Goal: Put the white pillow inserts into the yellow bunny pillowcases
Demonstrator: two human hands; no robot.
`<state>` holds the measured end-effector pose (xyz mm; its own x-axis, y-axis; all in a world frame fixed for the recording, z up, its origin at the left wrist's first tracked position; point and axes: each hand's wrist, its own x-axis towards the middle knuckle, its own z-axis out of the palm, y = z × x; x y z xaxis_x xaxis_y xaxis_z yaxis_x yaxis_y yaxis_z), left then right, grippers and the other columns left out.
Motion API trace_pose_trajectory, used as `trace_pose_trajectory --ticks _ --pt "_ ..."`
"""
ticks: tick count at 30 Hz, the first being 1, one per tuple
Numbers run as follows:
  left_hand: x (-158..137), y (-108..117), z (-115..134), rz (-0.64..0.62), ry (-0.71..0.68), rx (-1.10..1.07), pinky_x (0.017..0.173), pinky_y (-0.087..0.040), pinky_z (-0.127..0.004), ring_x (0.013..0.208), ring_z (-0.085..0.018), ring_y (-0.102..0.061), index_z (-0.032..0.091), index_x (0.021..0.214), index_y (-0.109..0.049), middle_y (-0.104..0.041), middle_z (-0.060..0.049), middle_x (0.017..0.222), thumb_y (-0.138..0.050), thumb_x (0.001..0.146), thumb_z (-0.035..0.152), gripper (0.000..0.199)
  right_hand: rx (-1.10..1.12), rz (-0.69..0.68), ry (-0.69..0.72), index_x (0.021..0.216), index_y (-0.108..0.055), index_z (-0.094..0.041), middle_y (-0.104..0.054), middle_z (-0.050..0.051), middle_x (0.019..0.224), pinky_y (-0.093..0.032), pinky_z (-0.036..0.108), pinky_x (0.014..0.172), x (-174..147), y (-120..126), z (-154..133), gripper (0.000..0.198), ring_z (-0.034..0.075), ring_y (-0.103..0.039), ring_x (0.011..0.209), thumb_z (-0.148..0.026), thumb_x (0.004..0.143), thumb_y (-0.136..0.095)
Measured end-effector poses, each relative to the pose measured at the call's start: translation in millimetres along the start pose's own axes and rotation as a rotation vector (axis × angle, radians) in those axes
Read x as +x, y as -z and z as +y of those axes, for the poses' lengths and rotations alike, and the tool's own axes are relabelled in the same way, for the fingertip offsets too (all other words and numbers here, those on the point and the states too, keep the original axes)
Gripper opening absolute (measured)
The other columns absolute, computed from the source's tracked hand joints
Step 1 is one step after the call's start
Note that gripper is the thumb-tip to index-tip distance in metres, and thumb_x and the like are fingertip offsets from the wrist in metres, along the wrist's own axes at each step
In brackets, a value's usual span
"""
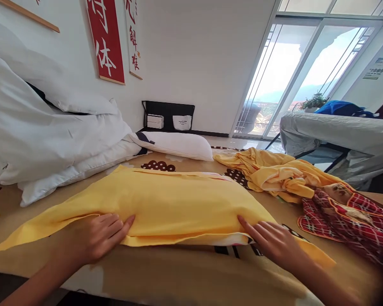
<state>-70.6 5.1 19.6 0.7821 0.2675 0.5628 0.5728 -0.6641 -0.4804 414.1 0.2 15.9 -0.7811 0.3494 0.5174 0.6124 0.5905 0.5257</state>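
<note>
A yellow pillowcase [185,199] with a pillow's bulk inside lies flat across the brown patterned bed [166,272]. Its flanged edge faces me, and loose fabric trails out to the left. My left hand [107,236] grips the near edge left of the middle, thumb on top and fingers curled. On the right, my right hand [270,238] pinches the same near edge, thumb on the top face. The fingertips under the cloth are hidden. A white and patterned underside shows along the front edge near my right hand.
White pillows [60,136] pile up at the left, and another white pillow [178,144] lies behind. Crumpled yellow bedding [274,170] and a red plaid cloth [344,212] lie at the right. A covered table [338,127] stands near the glass door [281,76].
</note>
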Motion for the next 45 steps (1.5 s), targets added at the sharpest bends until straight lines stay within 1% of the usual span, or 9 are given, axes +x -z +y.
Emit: trace_pose_trajectory --ticks 4,8,16,20,25,31,35,40,45 --pt "-16 -18 16 0.128 0.044 0.126 0.067 -0.043 -0.031 0.067 -0.014 -0.057 0.018 0.117 -0.059 -0.057 -0.001 0.072 -0.053 0.087 0.009 0.032 -0.038 0.076 -0.018 0.13 -0.051 -0.012 -0.057 0.0 0.065 -0.037 0.031 0.061 7 2 -13 0.039 0.013 -0.05 0.059 -0.011 0.092 -0.043" --pt "-16 -30 17 0.192 -0.069 0.181 0.083 -0.044 -0.035 0.084 -0.016 -0.06 0.02 0.102 -0.065 -0.065 -0.004 0.089 -0.063 0.081 0.009 0.024 -0.061 0.138 0.001 0.118 -0.058 -0.014 -0.064 0.005 0.075 -0.041 0.033 0.068 7 -10 -15 0.032 0.016 -0.056 0.069 -0.011 0.09 -0.043" --pt "16 -7 24 0.061 0.006 0.29 0.084 -0.042 -0.039 0.09 -0.022 -0.06 0.015 0.102 -0.065 -0.067 -0.008 0.091 -0.049 0.089 0.01 0.021 -0.282 0.06 -0.094 0.11 -0.063 -0.013 -0.068 0.011 0.097 -0.038 0.042 0.084 7 -21 -36 0.029 0.023 -0.059 0.09 -0.01 0.087 -0.045" --pt "40 -5 26 0.029 0.056 0.386 0.074 -0.041 -0.035 0.075 -0.021 -0.058 0.011 0.09 -0.063 -0.064 -0.01 0.081 -0.041 0.089 0.004 0.023 -0.448 0.035 -0.175 0.096 -0.065 -0.01 -0.067 0.01 0.087 -0.037 0.04 0.08 39 -19 -34 0.022 0.021 -0.055 0.081 -0.005 0.086 -0.046" --pt "70 4 14 -0.136 0.079 0.385 0.058 -0.031 -0.031 0.055 -0.018 -0.049 0.012 0.078 -0.057 -0.054 -0.005 0.063 -0.04 0.086 0.001 0.022 -0.511 0.008 -0.155 0.07 -0.059 -0.016 -0.054 0.004 0.061 -0.03 0.034 0.065 77 2 0 0.026 0.016 -0.043 0.061 -0.004 0.086 -0.044" --pt "92 7 -10 -0.167 0.341 0.283 0.063 -0.031 -0.036 0.057 -0.022 -0.051 0.018 0.064 -0.05 -0.056 -0.007 0.059 -0.041 0.073 0.001 0.021 -0.311 0.24 -0.098 0.086 -0.059 -0.017 -0.061 0.005 0.077 -0.032 0.033 0.07 80 -2 21 0.017 0.017 -0.047 0.071 -0.014 0.09 -0.044" --pt "93 -2 -12 -0.102 0.388 0.217 0.067 -0.033 -0.039 0.058 -0.022 -0.05 0.019 0.061 -0.05 -0.056 -0.005 0.058 -0.045 0.068 0.006 0.016 -0.189 0.214 0.014 0.091 -0.059 -0.016 -0.06 0.005 0.075 -0.031 0.031 0.063 59 -14 22 0.015 0.015 -0.047 0.067 -0.016 0.091 -0.044" --pt "98 -5 18 0.004 0.365 0.317 0.078 -0.036 -0.044 0.067 -0.023 -0.052 0.017 0.066 -0.057 -0.057 -0.008 0.065 -0.045 0.072 0.006 0.017 -0.374 0.089 0.005 0.098 -0.06 -0.013 -0.062 0.007 0.079 -0.034 0.03 0.064 56 3 17 0.018 0.017 -0.05 0.072 -0.008 0.089 -0.046" --pt "131 -28 78 0.186 0.159 0.186 0.086 -0.036 -0.044 0.1 -0.028 -0.053 0.011 0.111 -0.061 -0.062 -0.014 0.106 -0.047 0.083 0.019 0.032 -0.473 0.031 -0.144 0.072 -0.058 -0.016 -0.056 0.007 0.067 -0.03 0.034 0.064 83 17 -8 0.022 0.02 -0.047 0.07 -0.007 0.086 -0.045"
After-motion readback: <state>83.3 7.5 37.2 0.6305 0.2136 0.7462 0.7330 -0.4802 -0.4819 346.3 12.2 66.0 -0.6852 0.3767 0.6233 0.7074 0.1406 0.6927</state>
